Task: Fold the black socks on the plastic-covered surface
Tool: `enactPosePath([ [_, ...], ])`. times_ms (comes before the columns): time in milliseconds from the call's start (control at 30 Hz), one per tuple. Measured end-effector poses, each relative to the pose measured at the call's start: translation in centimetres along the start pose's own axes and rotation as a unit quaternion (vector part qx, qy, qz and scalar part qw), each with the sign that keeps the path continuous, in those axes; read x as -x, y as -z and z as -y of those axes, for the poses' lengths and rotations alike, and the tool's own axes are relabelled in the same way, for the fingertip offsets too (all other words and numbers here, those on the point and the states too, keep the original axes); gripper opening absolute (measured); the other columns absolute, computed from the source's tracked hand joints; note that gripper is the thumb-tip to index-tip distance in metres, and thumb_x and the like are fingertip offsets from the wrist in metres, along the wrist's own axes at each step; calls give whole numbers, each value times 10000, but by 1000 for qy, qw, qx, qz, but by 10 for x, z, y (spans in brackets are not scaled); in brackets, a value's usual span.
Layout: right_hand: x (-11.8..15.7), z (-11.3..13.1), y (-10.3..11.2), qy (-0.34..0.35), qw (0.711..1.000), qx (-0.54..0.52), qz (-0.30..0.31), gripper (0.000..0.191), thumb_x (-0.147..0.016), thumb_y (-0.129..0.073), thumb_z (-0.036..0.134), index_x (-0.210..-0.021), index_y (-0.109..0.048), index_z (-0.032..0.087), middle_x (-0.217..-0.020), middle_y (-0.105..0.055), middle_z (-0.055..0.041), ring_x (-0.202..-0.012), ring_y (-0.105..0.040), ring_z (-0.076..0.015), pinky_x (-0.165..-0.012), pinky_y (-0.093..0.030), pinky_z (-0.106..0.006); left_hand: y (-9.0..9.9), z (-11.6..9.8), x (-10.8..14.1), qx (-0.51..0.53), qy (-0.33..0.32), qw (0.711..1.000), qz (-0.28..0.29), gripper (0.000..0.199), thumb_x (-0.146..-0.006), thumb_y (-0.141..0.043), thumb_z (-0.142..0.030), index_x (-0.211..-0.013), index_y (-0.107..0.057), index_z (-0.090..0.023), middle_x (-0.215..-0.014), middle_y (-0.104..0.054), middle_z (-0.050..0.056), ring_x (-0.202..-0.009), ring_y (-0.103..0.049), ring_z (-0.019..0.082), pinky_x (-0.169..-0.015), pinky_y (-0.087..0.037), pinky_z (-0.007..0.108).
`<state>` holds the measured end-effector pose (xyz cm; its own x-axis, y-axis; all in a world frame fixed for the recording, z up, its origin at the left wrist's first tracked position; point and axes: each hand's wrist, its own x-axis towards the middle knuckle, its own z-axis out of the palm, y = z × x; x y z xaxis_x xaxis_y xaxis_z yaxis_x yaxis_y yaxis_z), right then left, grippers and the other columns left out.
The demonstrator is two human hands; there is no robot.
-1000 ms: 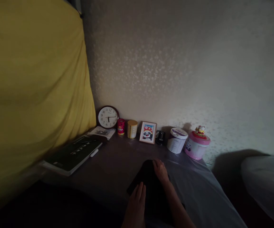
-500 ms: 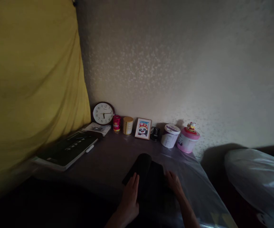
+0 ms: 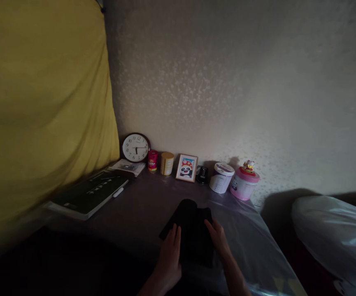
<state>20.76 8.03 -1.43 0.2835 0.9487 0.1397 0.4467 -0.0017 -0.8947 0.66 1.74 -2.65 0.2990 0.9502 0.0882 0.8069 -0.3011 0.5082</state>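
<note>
A folded black cloth [image 3: 193, 234] lies near the front of the table, dark enough that its folds and kind are hard to make out. A rounded fold stands out at its far end. On its left part rests my left hand [image 3: 170, 250], fingers stretched out flat over the fabric. My right hand [image 3: 218, 236] is at the right edge of the cloth, its fingertips closed over that edge; the thumb is hidden.
Along the wall stand a round clock [image 3: 136, 147], a red can [image 3: 152, 160], a yellow canister [image 3: 167, 163], a framed panda picture [image 3: 187, 167], a white tub [image 3: 222, 178] and a pink tub [image 3: 245, 185] with a figurine. A dark green book [image 3: 89, 193] lies left, beside a yellow curtain [image 3: 48, 102].
My right hand has moved slightly left, from beside the cloth's right edge onto it. My left hand stays on the cloth. The view has shifted a little.
</note>
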Motion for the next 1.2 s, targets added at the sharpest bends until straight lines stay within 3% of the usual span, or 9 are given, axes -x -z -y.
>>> enactPosePath([
  [167, -11, 27, -18, 38, 999, -28, 0, 402, -683, -552, 500, -854, -662, 153, -716, -668, -40, -699, -605, -212, -560, -456, -273, -1, -2, 0, -16, 11, 1000, 14, 928, -548, -475, -10, -1392, -91, -39, -1476, -62, 211, -1357, -135, 281, -1092, -222, 407],
  [300, -24, 43, -42, 46, 997, -59, 8, 414, -630, -605, 500, -818, -671, 137, -664, -653, -32, -677, -589, -201, -557, -447, -269, 0, -5, -2, 5, 35, 999, 18, 946, -541, -498, -43, -1402, -108, -94, -1484, -80, 169, -1353, -145, 296, -1089, -221, 433],
  [533, -37, 43, -80, 36, 999, -26, 20, 412, -634, -624, 440, -912, -679, 141, -759, -683, -57, -786, -620, -236, -665, -485, -309, 4, -6, 0, 27, 25, 999, 13, 829, -603, -495, -60, -1381, -209, -64, -1471, -163, 177, -1349, -167, 302, -1094, -224, 425],
  [700, -40, 42, -90, 11, 997, 40, 61, 425, -678, -601, 366, -1020, -639, 116, -932, -685, -108, -914, -624, -262, -768, -480, -335, 8, -3, -1, 62, -3, 998, -30, 848, -582, -501, -45, -1381, -219, -94, -1453, -253, 151, -1334, -238, 265, -1100, -233, 395],
  [833, -41, 44, -91, 3, 995, 62, 83, 450, -680, -610, 325, -1055, -608, 78, -985, -671, -152, -963, -614, -281, -807, -463, -355, 7, 7, 3, 62, -5, 998, -18, 820, -602, -485, -46, -1372, -204, -52, -1437, -277, 178, -1332, -250, 231, -1101, -233, 366],
  [933, -39, 46, -92, 2, 992, 72, 100, 418, -698, -601, 328, -1054, -600, 109, -958, -682, -132, -950, -621, -265, -797, -462, -348, -1, 19, 10, 29, 4, 1000, 3, 750, -674, -470, -101, -1371, -195, -50, -1438, -269, 184, -1330, -251, 246, -1088, -257, 406],
  [1000, -36, 48, -92, 3, 990, 68, 121, 356, -745, -551, 348, -1026, -601, 136, -856, -700, -92, -846, -651, -227, -722, -482, -318, -6, 26, 16, 6, 11, 1000, 8, 681, -726, -468, -166, -1351, -235, -29, -1417, -302, 208, -1311, -293, 265, -1072, -288, 424],
  [1100, -30, 51, -91, 20, 979, 31, 198, 315, -823, -420, 369, -955, -596, 145, -724, -702, -54, -656, -650, -166, -576, -478, -263, -11, 30, 24, -33, 13, 998, -47, 572, -772, -460, -228, -1299, -336, -42, -1352, -403, 219, -1255, -386, 287, -1026, -359, 442],
  [1200, -25, 55, -88, 76, 965, 30, 251, 307, -836, -392, 368, -863, -611, 155, -744, -710, -59, -643, -632, -151, -566, -461, -248, -11, 24, 24, -71, -28, 987, -142, 451, -787, -457, -232, -1223, -434, -123, -1292, -478, 174, -1197, -456, 286, -971, -421, 446],
])
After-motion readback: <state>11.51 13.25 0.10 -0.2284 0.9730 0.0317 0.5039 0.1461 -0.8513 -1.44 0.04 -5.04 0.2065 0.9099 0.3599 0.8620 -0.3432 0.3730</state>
